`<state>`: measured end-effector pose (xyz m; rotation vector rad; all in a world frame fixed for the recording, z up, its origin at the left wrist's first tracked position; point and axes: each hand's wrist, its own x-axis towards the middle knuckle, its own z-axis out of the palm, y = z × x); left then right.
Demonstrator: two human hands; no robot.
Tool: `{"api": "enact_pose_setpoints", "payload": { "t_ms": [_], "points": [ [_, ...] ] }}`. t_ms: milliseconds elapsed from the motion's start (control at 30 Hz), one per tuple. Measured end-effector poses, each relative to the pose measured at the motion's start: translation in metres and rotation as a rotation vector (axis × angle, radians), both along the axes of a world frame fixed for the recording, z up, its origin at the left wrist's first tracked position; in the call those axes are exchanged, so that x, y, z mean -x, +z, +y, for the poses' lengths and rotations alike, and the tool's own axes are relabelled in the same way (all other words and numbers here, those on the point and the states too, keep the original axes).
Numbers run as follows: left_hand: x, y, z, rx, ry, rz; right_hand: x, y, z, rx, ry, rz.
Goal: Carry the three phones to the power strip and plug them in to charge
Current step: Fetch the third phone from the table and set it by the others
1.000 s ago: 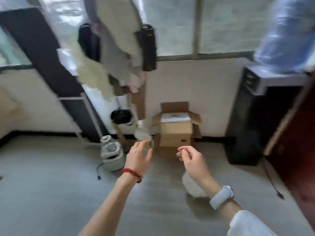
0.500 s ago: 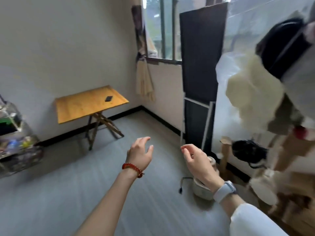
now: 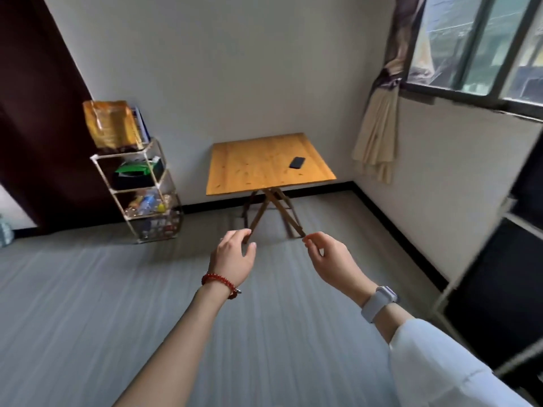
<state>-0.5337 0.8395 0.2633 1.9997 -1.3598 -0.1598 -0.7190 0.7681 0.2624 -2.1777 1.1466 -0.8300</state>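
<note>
phone on table, well beyond fingers | both hands loosely curled, empty

A bracelet of round red beads is worn at the wrist of the left hand — a small metal charm is seen hanging from it. The forearm behind it is left bare. On the right wrist a watch with a pale grey band is strapped, and a loose white sleeve is pushed up behind it.

Soft daylight from window, blurred, warped right edge
</note>
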Motion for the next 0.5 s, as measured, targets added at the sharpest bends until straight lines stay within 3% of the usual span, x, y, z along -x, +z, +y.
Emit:
{"api": "enact_pose_setpoints", "payload": {
  "t_ms": [200,500],
  "points": [
    [-0.104,0.009,-0.149,0.021,0.005,0.002,-0.105,0.011,-0.146,0.004,0.075,0.109],
    [-0.161,-0.015,-0.382,-0.051,-0.148,0.036,-0.159,-0.003,-0.352,-0.074,-0.045,0.17]
  ]
}}
